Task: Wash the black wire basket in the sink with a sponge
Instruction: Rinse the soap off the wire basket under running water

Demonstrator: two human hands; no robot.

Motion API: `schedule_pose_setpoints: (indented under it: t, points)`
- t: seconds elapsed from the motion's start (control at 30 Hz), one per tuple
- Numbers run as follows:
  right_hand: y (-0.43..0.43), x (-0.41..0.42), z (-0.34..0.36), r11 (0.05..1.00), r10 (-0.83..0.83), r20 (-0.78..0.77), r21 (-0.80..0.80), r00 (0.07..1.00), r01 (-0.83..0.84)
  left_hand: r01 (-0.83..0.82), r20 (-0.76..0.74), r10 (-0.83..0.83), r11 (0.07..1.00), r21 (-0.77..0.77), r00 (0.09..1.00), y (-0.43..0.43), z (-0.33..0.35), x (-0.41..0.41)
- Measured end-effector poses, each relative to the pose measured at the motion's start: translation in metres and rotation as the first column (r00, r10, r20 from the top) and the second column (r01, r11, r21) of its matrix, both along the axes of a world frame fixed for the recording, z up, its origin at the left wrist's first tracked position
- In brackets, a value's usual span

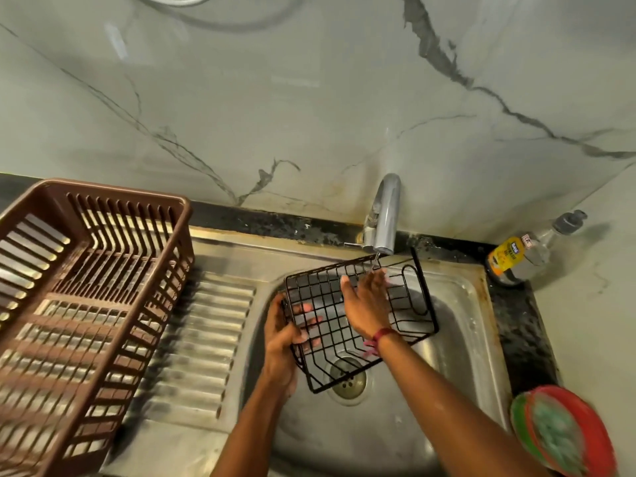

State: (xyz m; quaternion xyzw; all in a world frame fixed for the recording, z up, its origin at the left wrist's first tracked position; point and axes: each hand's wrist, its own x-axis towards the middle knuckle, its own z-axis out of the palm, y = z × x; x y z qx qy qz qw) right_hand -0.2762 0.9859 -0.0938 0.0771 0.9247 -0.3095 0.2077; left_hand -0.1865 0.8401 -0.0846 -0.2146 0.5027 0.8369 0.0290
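The black wire basket (409, 304) is tilted over the steel sink (461, 339), just under the tap (385, 215). My left hand (285, 335) grips the basket's left end, fingers hooked through the wires. Inside the basket, my right hand (366, 301) lies flat with fingers spread against the mesh, holding nothing. A thin stream of water falls from the spout near my right fingertips. A green sponge (554, 438) rests in a red dish (599, 432) at the sink's right front corner.
A brown plastic dish rack (103, 304) stands on the ribbed drainboard (203, 342) to the left. A dish-soap bottle (523, 256) lies on the dark counter at the back right. The drain (347, 376) sits below the basket. A marble wall rises behind.
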Motion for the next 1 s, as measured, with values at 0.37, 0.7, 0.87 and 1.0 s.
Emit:
schedule_pose_setpoints:
  t: [0.37,0.7,0.87,1.0]
  points:
    - [-0.036,0.012,0.009,0.898,-0.416,0.134,-0.097,0.899,0.43,-0.062,0.056,0.062,0.998,-0.001,0.997,0.004,0.007,0.02]
    - [-0.015,0.024,-0.002,0.966,-0.24,0.111,-0.066,0.964,0.249,-0.014,0.096,0.022,0.997,-0.078,0.995,0.002,0.013,0.022]
    - [-0.002,0.058,0.024,0.983,0.039,0.004,-0.18,0.999,-0.038,0.011,0.168,0.011,0.992,-0.129,0.986,-0.004,0.02,0.021]
    - [0.001,0.095,0.028,0.968,0.074,-0.263,-0.212,0.962,-0.132,0.065,0.246,-0.02,0.982,-0.177,0.969,-0.005,0.024,0.019]
